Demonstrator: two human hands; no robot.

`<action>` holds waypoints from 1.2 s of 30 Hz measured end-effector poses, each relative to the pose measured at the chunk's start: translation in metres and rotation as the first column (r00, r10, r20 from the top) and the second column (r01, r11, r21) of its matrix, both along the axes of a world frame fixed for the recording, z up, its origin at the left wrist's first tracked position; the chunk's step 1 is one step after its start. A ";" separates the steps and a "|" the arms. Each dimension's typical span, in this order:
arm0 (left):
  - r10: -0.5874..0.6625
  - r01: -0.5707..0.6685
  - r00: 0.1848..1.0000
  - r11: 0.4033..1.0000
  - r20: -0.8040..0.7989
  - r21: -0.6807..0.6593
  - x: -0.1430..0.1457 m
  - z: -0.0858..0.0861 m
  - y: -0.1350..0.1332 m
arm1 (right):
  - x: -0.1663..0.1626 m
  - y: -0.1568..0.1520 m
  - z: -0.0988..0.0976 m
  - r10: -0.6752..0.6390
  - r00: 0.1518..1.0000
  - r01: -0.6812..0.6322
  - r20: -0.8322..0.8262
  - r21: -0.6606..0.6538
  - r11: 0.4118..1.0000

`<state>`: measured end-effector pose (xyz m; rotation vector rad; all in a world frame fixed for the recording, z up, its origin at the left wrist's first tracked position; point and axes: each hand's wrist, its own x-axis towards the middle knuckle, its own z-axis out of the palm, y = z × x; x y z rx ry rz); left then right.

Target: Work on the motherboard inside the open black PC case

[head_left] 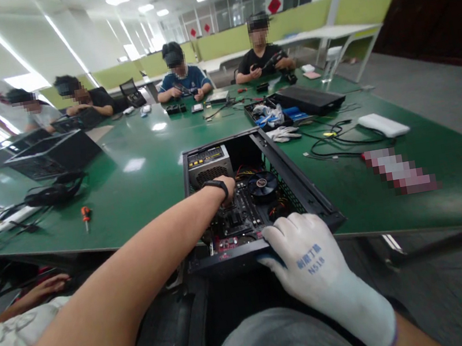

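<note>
An opened black computer case (303, 185) lies at the green table's near edge. My bare left hand (228, 190), with a black band at the wrist, reaches inside over the motherboard (238, 218). Its fingers are mostly hidden, so whether they hold anything is unclear. A power supply (210, 164) sits just beyond it, and a round black CPU fan (263, 186) is to its right. My right hand (302, 249), in a white glove, grips the case's near edge, fingers over the rim and thumb on the outer side.
An orange-handled screwdriver (86, 217) lies left on the green table (143, 198). Another black case (54, 151) stands beyond it. To the right are a white glove (284, 133), black cables (324, 149) and a white box-like object (382, 125). Several people sit around the table.
</note>
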<state>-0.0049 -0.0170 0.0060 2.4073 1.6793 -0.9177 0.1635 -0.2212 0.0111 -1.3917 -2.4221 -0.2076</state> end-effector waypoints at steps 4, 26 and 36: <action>0.000 0.000 1.000 1.000 0.004 0.004 0.001 0.004 -0.003 | 0.001 -0.001 0.001 0.000 1.000 0.000 0.005 0.002 1.000; 0.019 -0.019 1.000 1.000 0.022 -0.005 0.000 0.002 0.000 | 0.001 0.000 0.002 -0.004 1.000 0.004 0.017 0.017 1.000; 0.024 -0.024 1.000 1.000 0.011 -0.012 0.000 0.000 0.001 | 0.001 0.000 0.001 -0.012 1.000 0.012 0.025 -0.003 1.000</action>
